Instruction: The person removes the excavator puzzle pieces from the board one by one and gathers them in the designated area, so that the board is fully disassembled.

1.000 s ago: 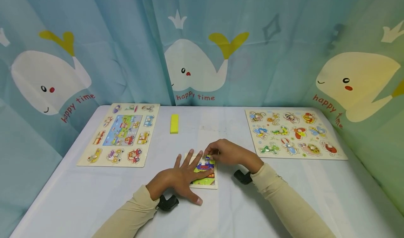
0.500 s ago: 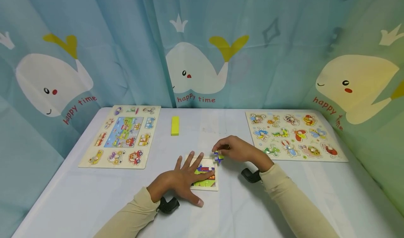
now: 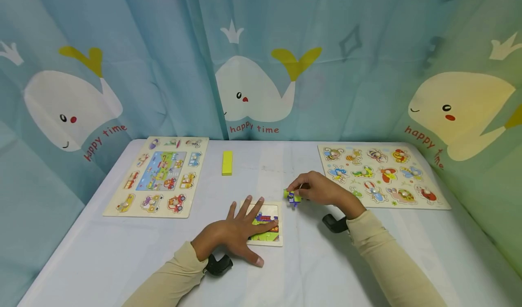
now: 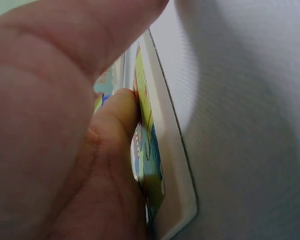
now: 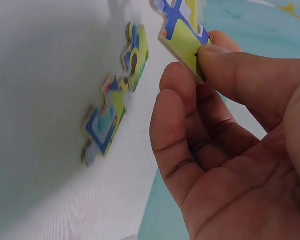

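My left hand [image 3: 233,235] lies spread over a small square jigsaw puzzle [image 3: 281,225] with a pale wooden rim. Its fingers cover much of the train-like picture, and bare wood shows along the top. The left wrist view catches the thumb close up beside the puzzle's rim [image 4: 177,170]. To the right of the puzzle, my right hand [image 3: 322,190] pinches a blue and lime-green jigsaw piece [image 5: 182,42] between thumb and fingertips. Two more such pieces [image 5: 107,122] appear against the white cloth in the right wrist view; I cannot make them out separately in the head view.
A vehicle peg puzzle [image 3: 157,175] lies at the left of the table. An insect peg puzzle [image 3: 379,175] lies at the right. A yellow block [image 3: 227,163] sits near the back. Behind the table hangs a blue whale-print curtain [image 3: 261,40].
My right hand has lifted a jigsaw piece out of the puzzle's top right part and carried it to the right. The left hand has stayed on the puzzle.
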`<move>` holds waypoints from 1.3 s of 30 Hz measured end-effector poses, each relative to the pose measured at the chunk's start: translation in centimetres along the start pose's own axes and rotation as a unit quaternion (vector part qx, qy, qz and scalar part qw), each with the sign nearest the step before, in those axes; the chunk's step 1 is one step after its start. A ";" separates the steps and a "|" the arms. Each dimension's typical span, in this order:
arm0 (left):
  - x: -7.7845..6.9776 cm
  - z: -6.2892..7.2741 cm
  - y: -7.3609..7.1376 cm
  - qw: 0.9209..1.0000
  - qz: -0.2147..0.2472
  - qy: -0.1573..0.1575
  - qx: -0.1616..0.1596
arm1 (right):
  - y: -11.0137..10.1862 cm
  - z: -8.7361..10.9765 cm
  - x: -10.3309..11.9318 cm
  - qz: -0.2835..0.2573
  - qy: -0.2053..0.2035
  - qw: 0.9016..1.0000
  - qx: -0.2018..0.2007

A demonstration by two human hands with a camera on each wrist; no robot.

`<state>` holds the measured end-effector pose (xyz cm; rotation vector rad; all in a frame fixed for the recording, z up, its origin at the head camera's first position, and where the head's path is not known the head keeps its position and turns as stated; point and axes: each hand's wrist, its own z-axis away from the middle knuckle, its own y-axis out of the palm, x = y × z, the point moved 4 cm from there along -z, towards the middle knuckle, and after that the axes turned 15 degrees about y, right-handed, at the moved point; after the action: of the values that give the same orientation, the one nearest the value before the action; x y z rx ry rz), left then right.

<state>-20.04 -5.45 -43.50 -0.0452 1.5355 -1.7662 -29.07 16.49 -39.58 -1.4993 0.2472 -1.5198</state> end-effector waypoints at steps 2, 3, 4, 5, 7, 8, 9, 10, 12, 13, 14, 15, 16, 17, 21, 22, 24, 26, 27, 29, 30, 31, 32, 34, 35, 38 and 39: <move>0.0 0.0 -0.1 1.000 -0.005 -0.002 -0.002 | -0.3 0.1 -0.3 -0.001 0.006 1.000 -0.002; 0.0 -0.1 -0.1 1.000 -0.007 -0.004 -0.002 | -0.5 0.1 -0.5 0.000 0.007 1.000 -0.004; 0.0 -0.1 -0.1 1.000 -0.008 -0.006 -0.002 | -0.6 0.2 -0.6 -0.002 0.006 1.000 -0.005; 0.0 -0.1 0.0 1.000 -0.011 -0.008 -0.001 | -0.8 0.3 -0.8 0.000 0.005 1.000 -0.005; 0.1 -0.1 0.1 1.000 -0.015 -0.010 -0.003 | -1.2 0.6 -1.0 -0.004 -0.004 1.000 -0.004; 0.1 -0.2 0.1 1.000 -0.016 -0.011 -0.003 | -1.4 0.7 -1.1 -0.003 -0.008 1.000 -0.005; 0.1 -0.2 0.2 1.000 -0.017 -0.012 -0.004 | -1.6 0.9 -1.2 -0.002 -0.007 1.000 -0.004; 0.1 -0.2 0.2 1.000 -0.018 -0.011 -0.004 | -1.7 1.0 -1.4 -0.002 -0.009 1.000 -0.004; 0.1 -0.2 0.3 1.000 -0.019 -0.011 -0.006 | -2.1 1.2 -1.7 -0.002 -0.019 1.000 -0.005; 0.1 -0.2 0.3 1.000 -0.020 -0.011 -0.006 | -2.3 1.3 -1.9 0.000 -0.022 1.000 -0.007; 0.1 -0.2 0.3 1.000 -0.019 -0.011 -0.007 | -2.5 1.4 -2.1 0.000 -0.025 1.000 -0.009; 0.1 -0.2 0.3 1.000 -0.019 -0.010 -0.007 | -2.6 1.5 -2.2 0.000 -0.035 0.999 -0.013; 0.2 -0.2 0.3 1.000 -0.018 -0.010 -0.007 | -2.8 1.6 -2.4 -0.002 -0.041 0.999 -0.015; 0.2 -0.2 0.3 1.000 -0.019 -0.009 -0.006 | -2.9 1.8 -2.4 -0.003 -0.044 0.999 -0.018; 0.2 -0.2 0.3 1.000 -0.019 -0.009 -0.007 | -3.4 2.0 -2.8 0.003 -0.032 0.999 -0.026; 0.2 -0.2 0.3 1.000 -0.019 -0.009 -0.007 | -3.4 2.0 -2.9 0.004 -0.015 1.000 -0.025; 0.2 -0.2 0.4 1.000 -0.017 -0.007 -0.009 | -3.5 2.0 -3.2 0.012 0.004 1.000 -0.028; 0.2 -0.2 0.4 1.000 -0.014 -0.005 -0.012 | -3.6 1.9 -3.5 0.022 0.024 0.999 -0.033; 0.2 -0.2 0.4 1.000 -0.014 -0.004 -0.012 | -3.6 1.9 -3.6 0.028 0.031 0.999 -0.036; 0.3 -0.2 0.4 1.000 -0.014 -0.003 -0.014 | -3.6 1.9 -3.7 0.040 0.039 0.998 -0.041; 0.3 -0.2 0.5 1.000 -0.014 -0.002 -0.014 | -3.5 1.9 -3.7 0.046 0.044 0.997 -0.043; 0.3 -0.2 0.5 1.000 -0.014 -0.002 -0.015 | -3.5 1.8 -3.7 0.050 0.047 0.997 -0.043; 0.3 -0.2 0.5 1.000 -0.014 -0.003 -0.015 | -3.5 1.8 -3.8 0.055 0.048 0.996 -0.044; 0.3 -0.2 0.5 1.000 -0.017 -0.003 -0.014 | -3.4 1.7 -3.9 0.058 0.053 0.996 -0.042; 0.3 -0.2 0.5 1.000 -0.019 -0.004 -0.013 | -3.4 1.6 -3.9 0.059 0.055 0.996 -0.040; 0.3 -0.2 0.5 1.000 -0.018 -0.005 -0.011 | -3.4 1.4 -4.2 0.069 0.056 0.995 -0.038; 0.3 -0.2 0.5 1.000 -0.018 -0.005 -0.011 | -3.4 1.3 -4.3 0.072 0.056 0.995 -0.038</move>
<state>-20.13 -5.43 -44.14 -0.0926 1.5565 -1.7733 -30.37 21.92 -39.71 -1.4242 0.4746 -1.4941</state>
